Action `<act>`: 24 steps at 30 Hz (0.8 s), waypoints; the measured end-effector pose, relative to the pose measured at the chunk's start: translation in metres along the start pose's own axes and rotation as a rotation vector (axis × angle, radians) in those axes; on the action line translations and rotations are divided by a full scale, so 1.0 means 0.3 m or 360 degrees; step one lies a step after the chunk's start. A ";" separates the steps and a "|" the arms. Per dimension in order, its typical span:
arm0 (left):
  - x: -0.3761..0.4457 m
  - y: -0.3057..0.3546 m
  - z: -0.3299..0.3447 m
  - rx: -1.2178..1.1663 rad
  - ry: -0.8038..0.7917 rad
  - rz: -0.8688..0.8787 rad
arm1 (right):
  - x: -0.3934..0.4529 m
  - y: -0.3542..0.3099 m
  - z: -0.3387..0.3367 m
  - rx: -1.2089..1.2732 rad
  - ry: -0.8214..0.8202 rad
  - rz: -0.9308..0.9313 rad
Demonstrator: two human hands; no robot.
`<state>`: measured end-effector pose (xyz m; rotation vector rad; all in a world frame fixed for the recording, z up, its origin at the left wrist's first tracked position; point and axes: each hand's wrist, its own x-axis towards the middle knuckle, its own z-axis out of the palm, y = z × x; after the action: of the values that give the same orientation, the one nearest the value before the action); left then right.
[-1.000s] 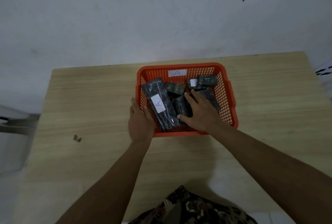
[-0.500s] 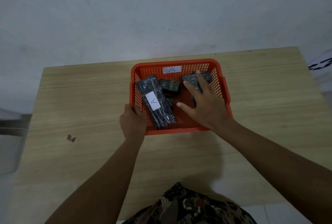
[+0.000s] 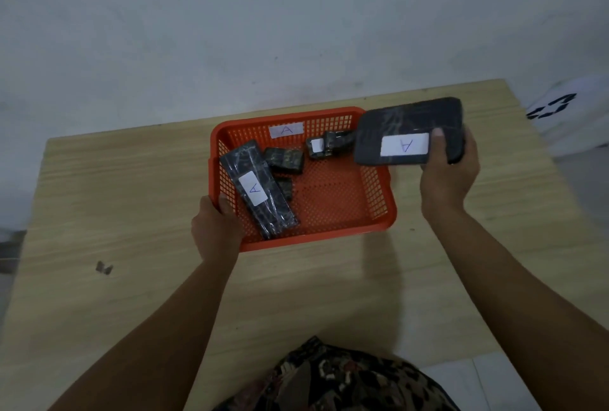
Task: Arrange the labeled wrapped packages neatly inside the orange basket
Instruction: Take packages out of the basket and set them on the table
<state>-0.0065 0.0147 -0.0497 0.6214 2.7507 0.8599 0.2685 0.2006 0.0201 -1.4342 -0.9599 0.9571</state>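
Note:
An orange mesh basket (image 3: 379, 209) with a white "A" label on its far wall stands on the wooden table. My left hand (image 3: 216, 229) grips its near-left rim. My right hand (image 3: 449, 170) holds a dark wrapped package (image 3: 408, 123) with a white "A" label in the air above the basket's right rim; a second dark piece shows behind it in the same hand. Inside the basket a long labeled package (image 3: 257, 189) leans along the left wall. A small one (image 3: 285, 160) lies beside it, another (image 3: 326, 145) lies at the back, and one is partly hidden under the long package.
The wooden table (image 3: 115, 196) stands against a pale wall. A small dark scrap (image 3: 103, 268) lies on its left part. A white object with black marks (image 3: 557, 107) sits past the table's right edge. Patterned clothing (image 3: 329, 381) shows at the bottom.
My right hand has come up out of the basket to the right, lifting a labeled package with it. My left hand moved from beside the basket onto its near-left rim.

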 end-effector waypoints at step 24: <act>-0.044 0.022 -0.020 0.0077 -0.0013 -0.0017 | 0.078 0.306 -0.127 -0.1080 -0.0077 0.0361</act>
<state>0.0058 0.0108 -0.0403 0.6173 2.7725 0.7887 0.3165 0.2039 -0.0698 -2.1294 -1.2460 0.8654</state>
